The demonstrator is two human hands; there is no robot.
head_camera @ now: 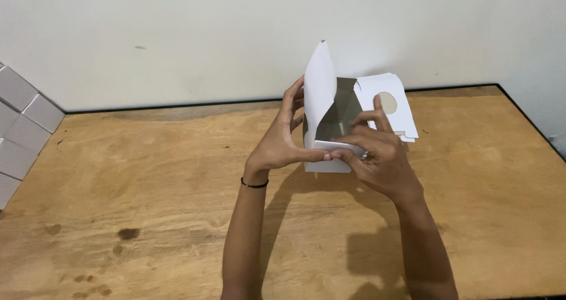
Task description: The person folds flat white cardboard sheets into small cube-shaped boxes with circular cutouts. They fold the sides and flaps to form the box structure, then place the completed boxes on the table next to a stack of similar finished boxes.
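**Item: white card carton, part-folded, held at the far middle of the worktop**

1. Carton (328, 120): thin white card outside, grey-brown inside. You hold it upright above the wooden worktop (147, 176), close to the far edge and a little right of its middle. Its long axis runs vertically. One tall flap stands straight up, and the open side faces you, showing the dull inner walls. A lower flap is folded across the front.

2. Left hand (283, 141): your fingers curl around the carton's left wall, and the thumb presses on the lower front flap.

3. Right hand (380, 158): your fingers are bent and press the same lower flap from the right. The fingertips meet the left thumb. There is a ring on one finger.

4. Flat carton blanks (392, 108): a small stack of white die-cut card with a round hole in the top sheet. It lies just behind the carton, at the far edge.

5. Finished boxes (23, 120): plain white cubes stacked at the far-left corner, partly out of view.

6. Worktop: scuffed tan wood with dark stains near the left front, set against a pale wall.
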